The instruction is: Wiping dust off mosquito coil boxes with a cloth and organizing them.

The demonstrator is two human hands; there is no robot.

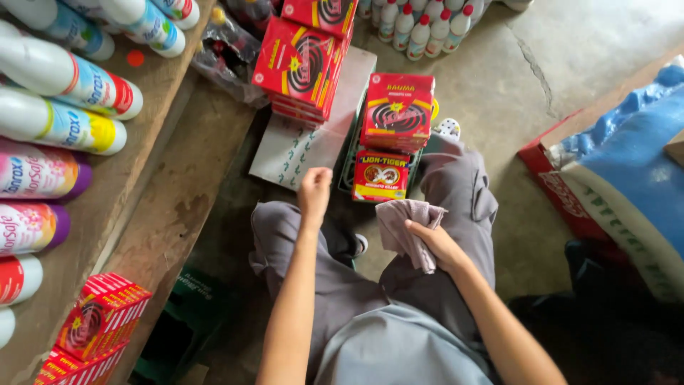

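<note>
I sit with grey-trousered knees apart. My right hand [436, 242] grips a crumpled grey cloth [406, 227] that rests on my right knee. My left hand [314, 191] is raised over my left knee with its fingers curled in, holding nothing, close to a flat white box [296, 150] with a green pattern. Just ahead stands a stack of red coil boxes [397, 113] with a smaller red and yellow box [381, 175] at its front. A second, taller stack of red boxes [299, 68] rests on the white box.
A wooden shelf [153, 128] on the left carries several lying white bottles [68, 78] and red boxes [100, 321]. Small bottles [420, 25] stand on the concrete floor ahead. A blue-white sack [634, 164] in a red carton lies at right.
</note>
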